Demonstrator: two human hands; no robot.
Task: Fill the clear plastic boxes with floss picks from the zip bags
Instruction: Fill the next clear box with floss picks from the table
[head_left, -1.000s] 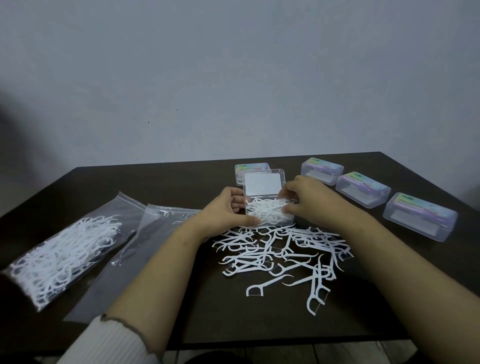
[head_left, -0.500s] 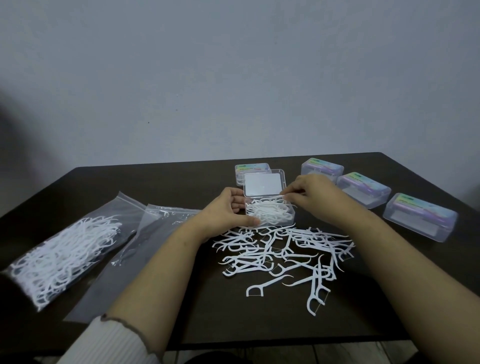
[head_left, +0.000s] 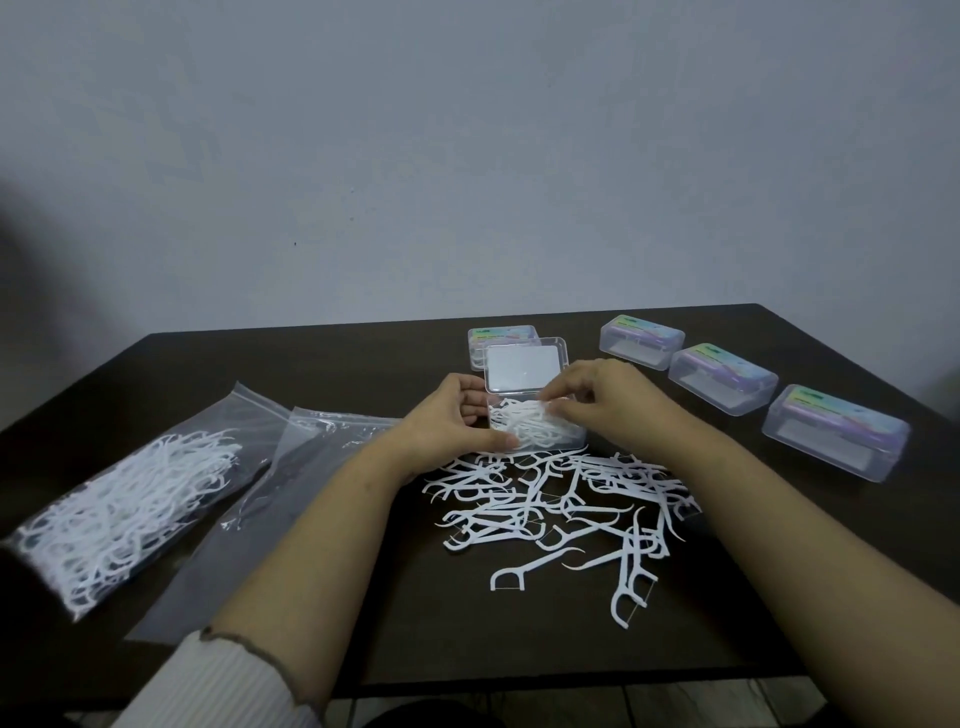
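Left hand (head_left: 457, 423) grips the open box (head_left: 535, 426) so it won't slide; right hand (head_left: 597, 397) pinches floss picks (head_left: 519, 415) down inside it, loose pile (head_left: 561, 504) just in front.

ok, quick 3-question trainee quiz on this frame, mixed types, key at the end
1. True or false: the open box between the hands has its lid raised.
2. How many closed boxes stand in the row on the person's right? A) two B) three C) five
3. Fill in: the full zip bag lies to the person's ____ of the flat, nearly empty bag.

Key: 1 true. 2 B. 3 left.
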